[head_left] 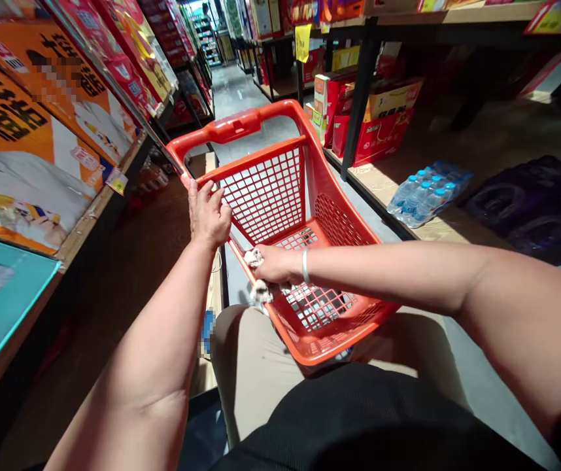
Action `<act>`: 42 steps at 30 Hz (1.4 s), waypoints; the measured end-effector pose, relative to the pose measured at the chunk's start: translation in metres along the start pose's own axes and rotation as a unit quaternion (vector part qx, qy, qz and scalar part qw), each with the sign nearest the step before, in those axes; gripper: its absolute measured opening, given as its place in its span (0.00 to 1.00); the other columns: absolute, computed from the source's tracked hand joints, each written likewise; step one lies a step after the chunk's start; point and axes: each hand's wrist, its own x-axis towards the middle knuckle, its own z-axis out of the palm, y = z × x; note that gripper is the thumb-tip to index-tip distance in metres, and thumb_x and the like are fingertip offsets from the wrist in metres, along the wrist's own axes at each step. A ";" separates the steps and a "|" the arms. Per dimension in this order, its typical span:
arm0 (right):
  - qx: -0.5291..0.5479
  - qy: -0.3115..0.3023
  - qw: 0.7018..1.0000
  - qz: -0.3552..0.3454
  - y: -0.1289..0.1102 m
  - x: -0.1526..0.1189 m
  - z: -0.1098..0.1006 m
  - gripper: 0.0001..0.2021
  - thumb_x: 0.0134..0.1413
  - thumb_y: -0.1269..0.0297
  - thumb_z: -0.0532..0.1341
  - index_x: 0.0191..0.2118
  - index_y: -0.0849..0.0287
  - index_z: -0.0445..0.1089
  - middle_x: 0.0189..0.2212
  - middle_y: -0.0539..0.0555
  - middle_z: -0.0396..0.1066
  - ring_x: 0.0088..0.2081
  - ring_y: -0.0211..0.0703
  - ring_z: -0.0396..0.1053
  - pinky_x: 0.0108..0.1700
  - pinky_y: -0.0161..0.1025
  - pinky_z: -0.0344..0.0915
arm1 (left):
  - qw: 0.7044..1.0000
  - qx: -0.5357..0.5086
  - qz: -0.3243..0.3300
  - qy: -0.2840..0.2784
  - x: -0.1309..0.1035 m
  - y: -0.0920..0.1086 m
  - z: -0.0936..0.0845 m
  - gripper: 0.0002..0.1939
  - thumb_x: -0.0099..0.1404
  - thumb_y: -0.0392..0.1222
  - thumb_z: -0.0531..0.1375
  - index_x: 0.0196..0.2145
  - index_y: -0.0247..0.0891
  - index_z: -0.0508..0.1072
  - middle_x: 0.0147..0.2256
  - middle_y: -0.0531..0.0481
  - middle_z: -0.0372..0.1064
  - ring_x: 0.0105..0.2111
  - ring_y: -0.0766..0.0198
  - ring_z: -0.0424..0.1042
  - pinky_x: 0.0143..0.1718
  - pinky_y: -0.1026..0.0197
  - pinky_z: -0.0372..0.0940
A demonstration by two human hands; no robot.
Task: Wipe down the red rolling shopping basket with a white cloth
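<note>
A red plastic shopping cart [334,196] stands tilted in view before my knees, its grid basket showing no goods. My left hand [209,212] rests on the cart's left rim near the handle [236,125], fingers spread. Lower along the same rim, my right hand [278,267] is closed around a crumpled whitish cloth [262,290], which pokes out above and below the fingers and touches the rim. A pale band circles my right wrist.
Shelves with orange boxes [25,131] and a teal box [3,294] line the left side. At right, a low wooden shelf holds red gift boxes [383,134] and a pack of bottled water [427,195]. A shiny floor aisle [236,88] runs ahead.
</note>
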 end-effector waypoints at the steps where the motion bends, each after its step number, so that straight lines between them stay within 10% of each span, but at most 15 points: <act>1: -0.017 0.020 1.000 -0.001 0.002 -0.003 0.003 0.19 0.50 0.70 0.62 0.50 0.58 0.66 0.26 0.50 0.72 0.24 0.41 0.67 0.29 0.38 0.68 | 1.000 0.006 -0.003 0.003 -0.001 0.001 -0.001 0.29 0.67 0.50 0.50 0.62 0.42 0.70 0.70 0.54 0.54 0.75 0.55 0.36 0.76 0.52 0.33; 6: -0.130 0.099 0.981 -0.103 0.013 -0.020 0.011 0.28 0.48 0.49 0.68 0.51 0.57 0.62 0.46 0.57 0.72 0.43 0.49 0.73 0.44 0.40 0.71 | 0.999 0.027 -0.031 -0.017 -0.003 0.010 -0.008 0.30 0.67 0.49 0.50 0.64 0.44 0.68 0.72 0.51 0.50 0.75 0.53 0.37 0.75 0.47 0.37; 13: -0.264 0.083 0.949 -0.154 0.019 -0.008 -0.004 0.28 0.42 0.58 0.69 0.50 0.57 0.61 0.51 0.59 0.68 0.43 0.50 0.72 0.39 0.39 0.68 | 0.993 0.088 -0.045 -0.069 -0.001 0.022 -0.020 0.29 0.70 0.49 0.48 0.64 0.39 0.68 0.74 0.46 0.44 0.75 0.49 0.35 0.73 0.35 0.38; 22: -0.296 0.114 0.932 -0.174 0.054 -0.024 -0.098 0.19 0.46 0.75 0.66 0.45 0.57 0.67 0.46 0.52 0.72 0.42 0.42 0.70 0.39 0.31 0.63 | 0.992 0.118 0.004 -0.054 -0.012 0.038 -0.015 0.28 0.71 0.61 0.49 0.58 0.47 0.74 0.67 0.46 0.60 0.74 0.40 0.38 0.72 0.30 0.33; 27: -0.394 0.198 0.881 -0.172 0.076 -0.022 -0.160 0.07 0.56 0.71 0.62 0.41 0.57 0.72 0.42 0.54 0.74 0.42 0.43 0.69 0.40 0.34 0.58 | 0.992 0.108 0.043 -0.056 -0.038 0.056 -0.022 0.36 0.67 0.61 0.54 0.68 0.44 0.62 0.71 0.44 0.52 0.74 0.40 0.39 0.73 0.34 0.34; 32: -0.445 0.222 0.852 -0.163 0.091 0.004 -0.213 0.04 0.60 0.66 0.62 0.39 0.58 0.72 0.41 0.56 0.73 0.40 0.42 0.67 0.41 0.35 0.56 | 0.991 0.113 0.010 0.071 -0.064 0.044 -0.057 0.36 0.64 0.55 0.60 0.66 0.42 0.60 0.69 0.40 0.53 0.71 0.45 0.50 0.74 0.44 0.45; 42: -0.423 0.216 0.864 -0.168 0.089 0.011 -0.229 0.12 0.47 0.75 0.65 0.41 0.60 0.72 0.44 0.58 0.74 0.43 0.44 0.69 0.44 0.36 0.62 | 0.984 0.141 -0.028 0.102 -0.098 0.025 -0.079 0.35 0.66 0.52 0.59 0.67 0.45 0.56 0.68 0.38 0.53 0.74 0.42 0.40 0.75 0.36 0.30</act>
